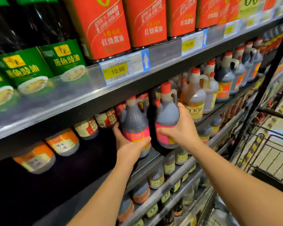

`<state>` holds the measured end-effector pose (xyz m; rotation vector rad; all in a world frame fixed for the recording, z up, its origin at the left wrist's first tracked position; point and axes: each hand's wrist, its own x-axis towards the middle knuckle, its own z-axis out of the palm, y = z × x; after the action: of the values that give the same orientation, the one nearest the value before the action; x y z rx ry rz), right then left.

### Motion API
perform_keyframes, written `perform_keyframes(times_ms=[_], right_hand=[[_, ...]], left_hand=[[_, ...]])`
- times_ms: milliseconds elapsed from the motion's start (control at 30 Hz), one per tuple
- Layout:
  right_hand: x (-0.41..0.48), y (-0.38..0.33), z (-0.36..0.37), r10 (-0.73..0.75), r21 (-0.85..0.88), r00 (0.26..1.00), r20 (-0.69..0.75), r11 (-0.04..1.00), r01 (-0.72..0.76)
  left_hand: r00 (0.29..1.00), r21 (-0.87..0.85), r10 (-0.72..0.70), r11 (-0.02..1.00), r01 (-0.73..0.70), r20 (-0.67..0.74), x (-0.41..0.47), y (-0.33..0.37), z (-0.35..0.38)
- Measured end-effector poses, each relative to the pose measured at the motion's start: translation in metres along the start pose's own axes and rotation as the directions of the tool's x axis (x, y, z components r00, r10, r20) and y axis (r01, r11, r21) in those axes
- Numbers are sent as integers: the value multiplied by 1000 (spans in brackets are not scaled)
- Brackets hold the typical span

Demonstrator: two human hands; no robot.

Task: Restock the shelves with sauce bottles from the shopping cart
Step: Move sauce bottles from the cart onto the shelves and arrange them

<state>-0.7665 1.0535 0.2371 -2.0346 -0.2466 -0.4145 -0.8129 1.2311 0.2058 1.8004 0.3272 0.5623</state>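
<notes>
Sauce bottles (136, 111): 2 | left hand (131, 145) grips left bottle (135, 123) | right hand (181, 128) grips right bottle (167, 115)

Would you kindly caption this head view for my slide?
Left hand holds the left bottle, right hand holds the right bottle, at the shelf front.

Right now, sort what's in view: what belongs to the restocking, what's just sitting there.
In the job: left hand; left dark red-capped plastic sauce jug; right hand; right dark red-capped plastic sauce jug; black wire shopping cart.
Just there: green-labelled bottles; red-labelled bottles; yellow price tag.
</notes>
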Motion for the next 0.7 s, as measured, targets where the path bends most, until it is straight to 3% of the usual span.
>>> perform_keyframes(times_ms=[133, 267, 367, 500, 700], right_hand=[[19, 14, 23, 24, -54, 1000, -12, 998, -25], [40, 20, 39, 0, 15, 1000, 0, 1000, 0], [59, 26, 49, -17, 40, 1000, 3, 999, 16], [83, 40, 66, 67, 92, 997, 46, 993, -71], [90, 50, 80, 18, 32, 1000, -1, 999, -18]], left_hand=[[1000, -39, 2, 999, -3, -18, 19, -10, 7], [999, -16, -45, 999, 45, -16, 38, -14, 16], [999, 23, 0, 1000, 1, -45, 51, -20, 25], [996, 50, 49, 998, -46, -71, 69, -28, 36], [987, 127, 108, 987, -93, -119, 88, -31, 51]])
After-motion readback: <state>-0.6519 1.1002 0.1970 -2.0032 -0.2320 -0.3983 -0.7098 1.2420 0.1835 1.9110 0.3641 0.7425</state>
